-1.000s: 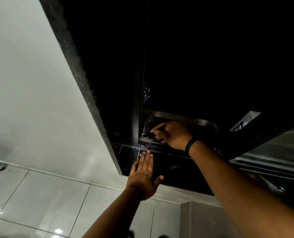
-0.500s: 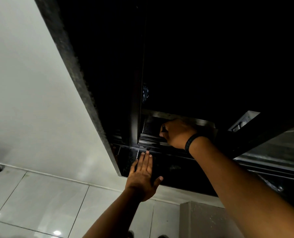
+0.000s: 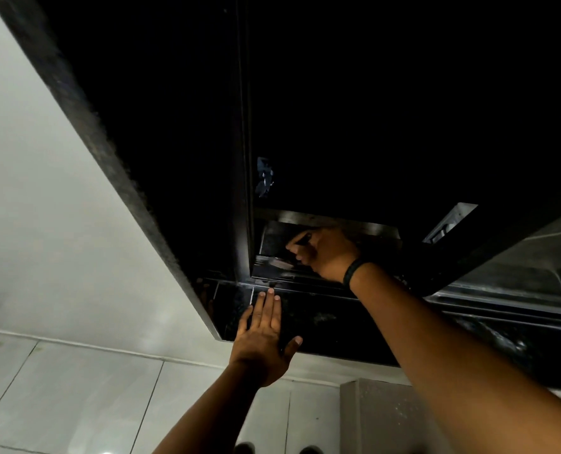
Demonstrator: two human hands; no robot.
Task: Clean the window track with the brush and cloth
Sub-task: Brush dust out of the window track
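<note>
The dark window track [image 3: 308, 283] runs along the bottom of a black window frame, above a dark stone sill [image 3: 331, 326]. My right hand [image 3: 325, 253], with a black band on the wrist, is curled around a thin dark handle, apparently the brush [image 3: 300, 240], and presses down into the track by the vertical frame post [image 3: 242, 191]. My left hand [image 3: 262, 335] lies flat on the sill with fingers straight, fingertips touching the track's front edge. No cloth is visible.
The window pane above is black. A pale wall [image 3: 43, 224] fills the left side and white floor tiles [image 3: 76, 404] lie below. A metal sliding-frame corner [image 3: 449, 221] shows at right. A grey ledge [image 3: 380, 417] sits under the sill.
My right hand slid right along the track half a second ago and has now come back left toward the frame post. The left hand stays flat on the sill.
</note>
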